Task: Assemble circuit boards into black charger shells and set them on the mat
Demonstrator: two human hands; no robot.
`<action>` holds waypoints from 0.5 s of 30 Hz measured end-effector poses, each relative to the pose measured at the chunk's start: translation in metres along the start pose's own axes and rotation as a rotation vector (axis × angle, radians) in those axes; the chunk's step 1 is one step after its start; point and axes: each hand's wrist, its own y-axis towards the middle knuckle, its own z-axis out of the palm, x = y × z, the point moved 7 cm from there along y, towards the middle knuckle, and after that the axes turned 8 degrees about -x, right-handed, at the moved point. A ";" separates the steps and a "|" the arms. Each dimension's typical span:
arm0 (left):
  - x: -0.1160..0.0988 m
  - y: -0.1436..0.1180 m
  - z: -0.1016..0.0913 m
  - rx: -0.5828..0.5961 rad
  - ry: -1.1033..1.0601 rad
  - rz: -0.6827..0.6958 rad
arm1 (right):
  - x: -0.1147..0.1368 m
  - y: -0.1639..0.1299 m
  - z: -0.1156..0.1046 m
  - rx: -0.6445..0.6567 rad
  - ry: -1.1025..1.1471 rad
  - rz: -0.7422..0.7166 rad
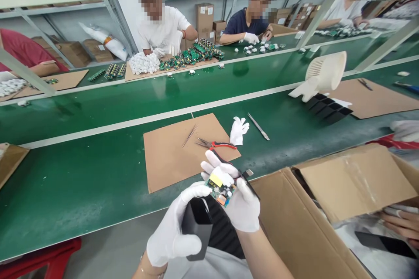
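My left hand (175, 226), in a white glove, is wrapped round a black rectangular plastic housing (199, 222) whose open end faces up. My gloved right hand (244, 209) holds a small green circuit board (222, 194) with a yellow part and several components on it. A thin black piece (249, 184) shows by the right thumb, with a small metallic end beside it; its kind is unclear. The board is near the left fingertips, just above the housing. Beyond the hands, red-handled pliers (216, 144) and tweezers (189, 135) lie on a cardboard sheet (170, 157).
A white glove (239, 130) and another pair of tweezers (258, 126) lie on the green bench (81, 183). A cardboard box (288, 218) stands at my right, a beige fan (324, 76) and black tray (329, 108) beyond. Co-workers sit opposite, behind piled circuit boards (193, 56).
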 end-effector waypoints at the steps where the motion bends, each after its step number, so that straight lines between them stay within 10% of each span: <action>1: 0.002 0.001 0.001 0.002 0.017 0.005 | 0.000 0.000 -0.002 -0.010 0.023 -0.001; 15: 0.004 0.009 -0.001 -0.133 0.085 0.079 | -0.005 0.001 -0.005 -0.073 -0.095 -0.063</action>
